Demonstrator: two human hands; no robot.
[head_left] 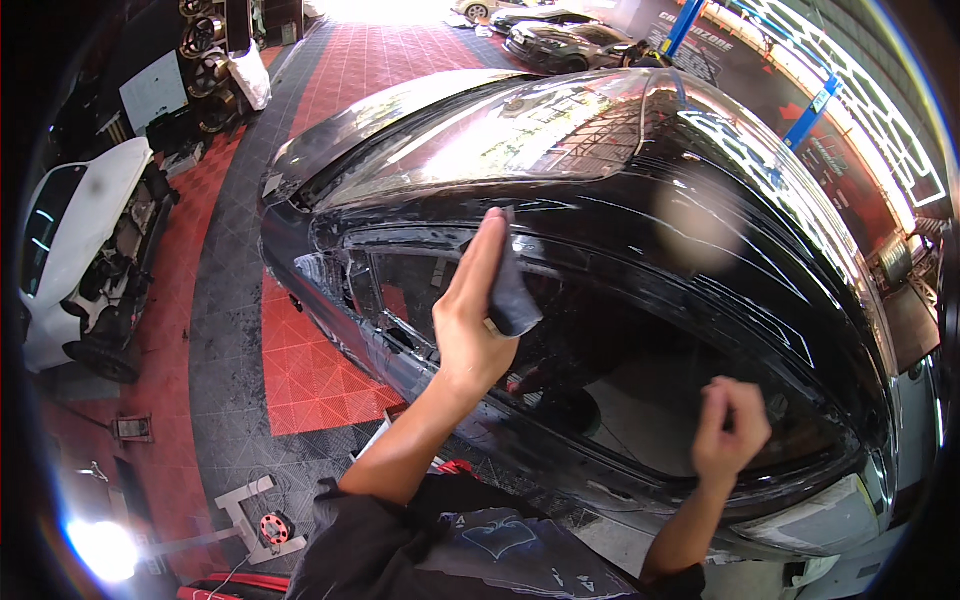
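Observation:
My left hand (478,300) holds a dark grey sheet or pad (517,300) with its fingers straight and together, raised at the upper door frame of a black car (750,260), just below the windscreen pillar. My right hand (732,425) is lower and to the right, in front of the dark side window (630,360), its fingers curled; whether anything small is in them I cannot make out. The glossy windscreen (530,130) and bonnet (330,130) stretch beyond my left hand. Dull smeared patches show along the car's window frame.
A white car with exposed front (90,220) stands left, near wheel rims (205,80). At lower left are a bright lamp (105,550) and a red reel (275,530) on red and grey tiles (230,370). Blue lift posts (810,110) and parked cars (560,45) are behind.

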